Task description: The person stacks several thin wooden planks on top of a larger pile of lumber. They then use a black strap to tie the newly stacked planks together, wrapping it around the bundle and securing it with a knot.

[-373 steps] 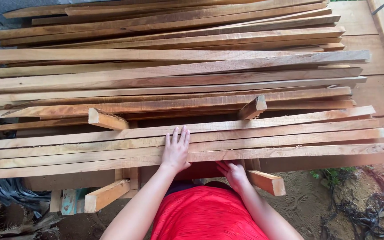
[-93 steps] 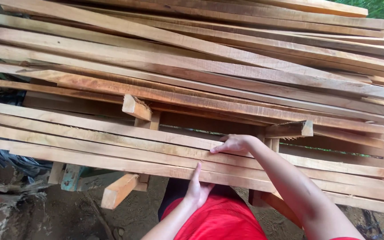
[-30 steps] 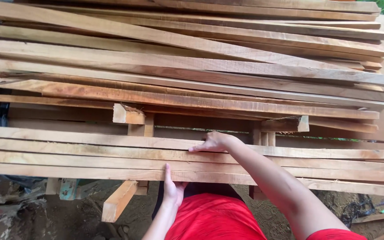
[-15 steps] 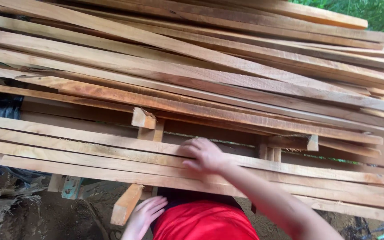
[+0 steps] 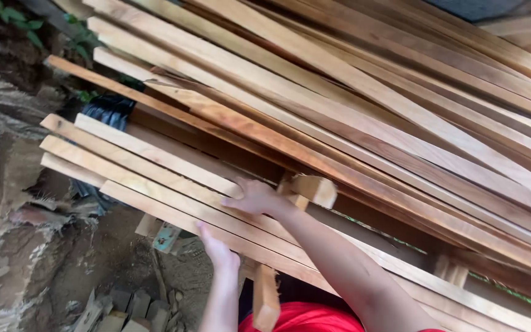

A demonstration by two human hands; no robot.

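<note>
Underneath, pale, long wooden slats meet both hands' fingers.

An outdoor timber yard or rough woodworking spot: a big stack of long sawn planks fills most of the view, its layers kept apart by short wooden spacer blocks. Below the stack lies bare muddy ground strewn with small wood offcuts, and past its far left end green leaves grow beside rough stone
</note>
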